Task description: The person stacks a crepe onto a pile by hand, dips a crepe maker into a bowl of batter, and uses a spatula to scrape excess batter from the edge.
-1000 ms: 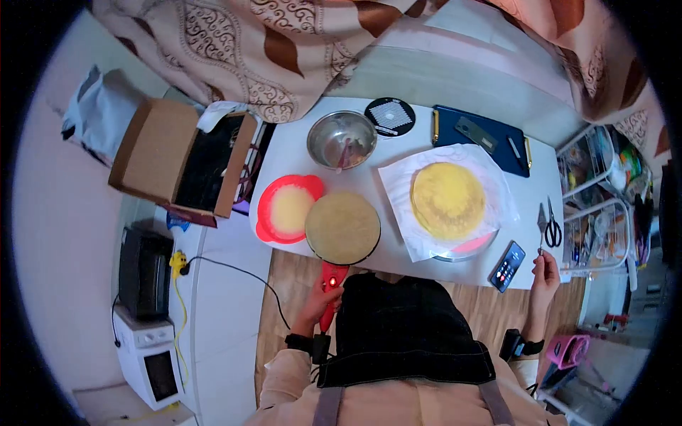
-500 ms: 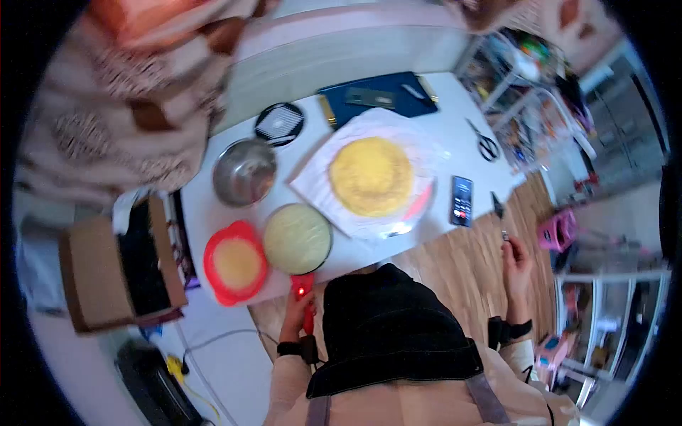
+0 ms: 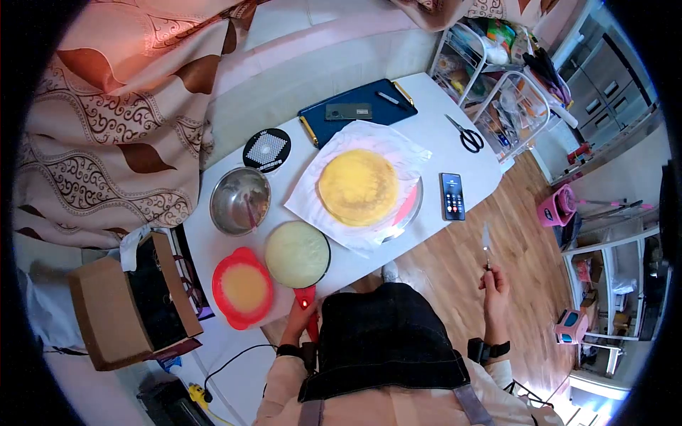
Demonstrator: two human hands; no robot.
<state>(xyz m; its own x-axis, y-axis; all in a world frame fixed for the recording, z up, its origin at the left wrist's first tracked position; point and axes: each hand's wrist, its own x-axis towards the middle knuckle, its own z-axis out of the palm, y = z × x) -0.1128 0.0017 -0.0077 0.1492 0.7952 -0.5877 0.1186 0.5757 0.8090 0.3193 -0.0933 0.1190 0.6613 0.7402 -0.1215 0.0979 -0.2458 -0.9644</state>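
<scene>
At the table's front edge, my left hand (image 3: 297, 321) is closed round the red handle of a crepe maker (image 3: 297, 250), whose round plate carries a pale yellow layer and whose handle shows a red light. Off to the right, above the wooden floor, my right hand (image 3: 495, 285) grips a small metal spatula (image 3: 486, 238), blade pointing away from me. Left of the crepe maker sits a red bowl (image 3: 222, 282) of pale yellow batter. A stack of yellow crepes (image 3: 357, 186) lies on white paper (image 3: 307, 186) over a round board.
A metal bowl (image 3: 226, 213) with a utensil inside and a black-and-white round mat (image 3: 266, 150) stand at the left. At the back is a blue tray (image 3: 323, 133); scissors (image 3: 469, 136) and a phone (image 3: 452, 197) lie right. An open cardboard box (image 3: 106, 305) is far left.
My view has shifted slightly and become sharper. The spatula's blade now shows its flat, shiny face. My left hand keeps its hold on the crepe maker's handle.
</scene>
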